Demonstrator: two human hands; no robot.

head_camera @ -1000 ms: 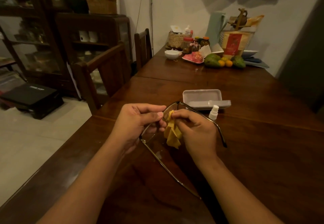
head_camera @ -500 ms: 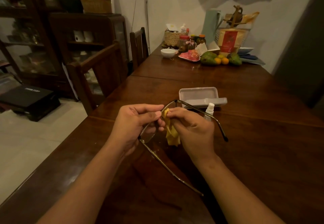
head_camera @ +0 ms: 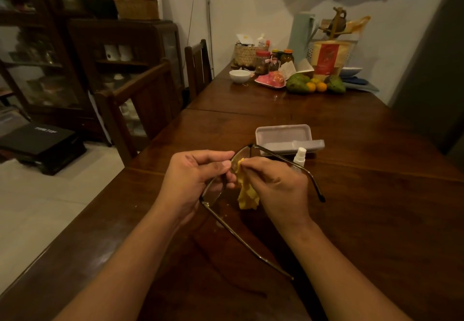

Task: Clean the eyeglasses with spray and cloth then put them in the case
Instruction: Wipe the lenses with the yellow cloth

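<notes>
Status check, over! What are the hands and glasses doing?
Left hand pinching thin dark-framed eyeglasses. Right hand pressing yellow cloth against them. Open grey plastic case, white spray bottle behind; nothing blocking.

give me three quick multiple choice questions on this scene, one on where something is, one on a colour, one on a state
1. Where is the spray? A on a chair; B on the floor; C on the table, just before the case.
2. What colour is the cloth? A blue; B yellow; C white.
3. How are the temples of the glasses? A unfolded; B folded; C snapped off.

Answers: C, the white bottle stands on the wood at the case's near edge; B, the cloth held against the lens is yellow; A, both temples stand out straight from the frame.
</notes>
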